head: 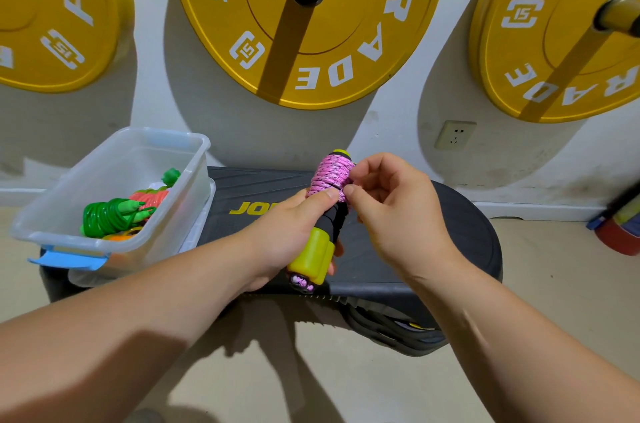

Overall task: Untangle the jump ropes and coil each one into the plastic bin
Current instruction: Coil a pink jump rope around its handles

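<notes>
Head view: your left hand [284, 232] grips the handles [313, 254], right hand [393, 211] pinches the pink rope [329, 176] over the step [453, 232]; bin [138, 159] at left.

A gym; yellow weight plates [308, 17] on wall pegs; step platform [450, 225].

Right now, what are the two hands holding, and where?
A pink jump rope wound round its handles: the left hand grips the black handles, the right hand pinches the pink cord.
</notes>
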